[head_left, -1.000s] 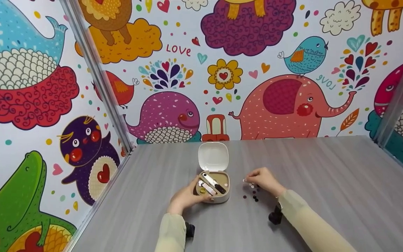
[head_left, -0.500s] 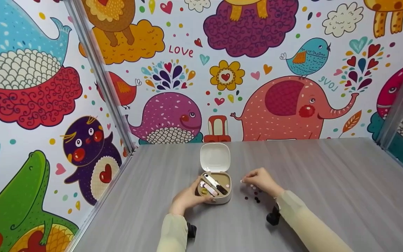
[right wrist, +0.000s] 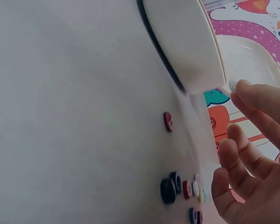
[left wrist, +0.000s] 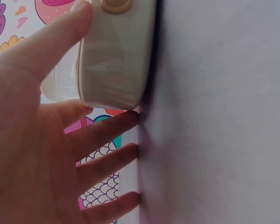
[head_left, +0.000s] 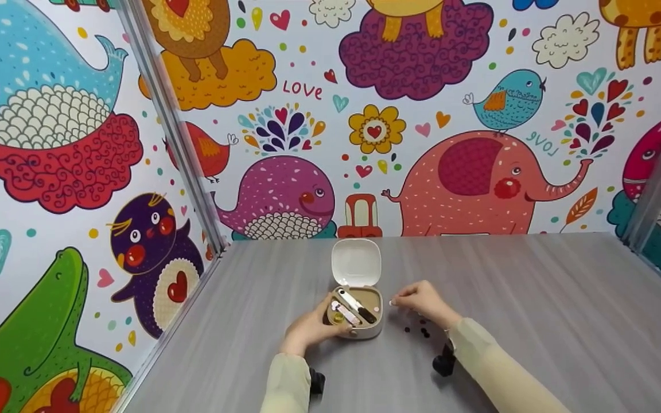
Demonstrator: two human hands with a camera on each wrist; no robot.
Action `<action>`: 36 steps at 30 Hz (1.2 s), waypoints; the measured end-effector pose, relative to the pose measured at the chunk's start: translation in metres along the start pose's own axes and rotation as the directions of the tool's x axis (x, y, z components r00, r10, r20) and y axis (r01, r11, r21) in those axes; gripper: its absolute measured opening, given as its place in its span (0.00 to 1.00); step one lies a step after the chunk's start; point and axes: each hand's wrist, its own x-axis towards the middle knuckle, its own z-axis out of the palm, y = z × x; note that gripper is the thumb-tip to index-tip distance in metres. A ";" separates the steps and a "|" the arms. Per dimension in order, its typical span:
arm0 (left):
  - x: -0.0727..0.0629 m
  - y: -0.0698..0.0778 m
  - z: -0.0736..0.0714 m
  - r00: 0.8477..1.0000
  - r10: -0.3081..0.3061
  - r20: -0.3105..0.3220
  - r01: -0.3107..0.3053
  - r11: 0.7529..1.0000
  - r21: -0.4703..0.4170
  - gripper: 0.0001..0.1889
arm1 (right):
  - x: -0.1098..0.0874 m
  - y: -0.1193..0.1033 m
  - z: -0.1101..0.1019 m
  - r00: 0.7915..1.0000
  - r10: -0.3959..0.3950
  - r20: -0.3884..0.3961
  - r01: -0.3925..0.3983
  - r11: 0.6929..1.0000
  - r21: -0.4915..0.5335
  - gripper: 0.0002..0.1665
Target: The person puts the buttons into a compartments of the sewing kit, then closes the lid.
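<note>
A cream box (head_left: 368, 332) stands on the table with its white lid (head_left: 356, 263) raised at the back. My left hand (head_left: 312, 330) holds its left front corner, thumb on the front rim and fingers at the side. Inside lie a slim white-and-black tool (head_left: 359, 306), a pale pink-and-white item (head_left: 346, 315) and a small yellow item (head_left: 338, 317), whose kinds I cannot tell. A pale button (head_left: 376, 309) lies in the right compartment. Just right of the box, my right hand (head_left: 427, 304) pinches a small white button (right wrist: 232, 85) between thumb and index finger, above the table.
Several loose buttons lie on the grey table (head_left: 514, 298) below my right hand, among them a dark red button (right wrist: 168, 122) and a black button (right wrist: 168, 190). Patterned panels (head_left: 284, 189) enclose the table at the back and sides.
My right hand has moved left toward the box with the white button pinched in its fingertips. The left hand keeps its hold on the box. The head view has shifted slightly.
</note>
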 end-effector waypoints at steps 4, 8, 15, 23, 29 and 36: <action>0.000 0.001 0.000 1.000 0.007 -0.005 -0.007 1.000 -0.008 0.51 | 0.002 -0.004 0.003 1.000 -0.025 -0.009 0.024 1.000 -0.020 0.08; 0.000 0.002 0.001 1.000 0.016 -0.012 -0.016 1.000 -0.001 0.51 | 0.004 -0.007 0.005 0.999 -0.050 -0.015 0.050 0.998 -0.028 0.07; 0.001 0.002 0.001 1.000 0.009 -0.012 -0.008 0.999 0.032 0.51 | 0.006 -0.009 0.008 0.999 -0.048 -0.011 0.048 0.998 -0.041 0.08; 0.000 0.000 0.001 1.000 -0.002 -0.007 0.002 1.000 0.030 0.51 | 0.010 -0.015 0.014 0.998 -0.061 0.009 0.062 0.998 -0.020 0.07; -0.001 0.000 0.000 1.000 -0.004 0.001 0.004 1.000 0.018 0.52 | 0.012 -0.018 0.020 0.998 -0.064 0.018 0.065 0.998 -0.011 0.07; 0.000 0.002 0.001 1.000 0.008 -0.003 -0.008 1.000 0.003 0.51 | 0.014 -0.017 0.023 0.997 -0.078 0.028 0.078 0.997 -0.024 0.06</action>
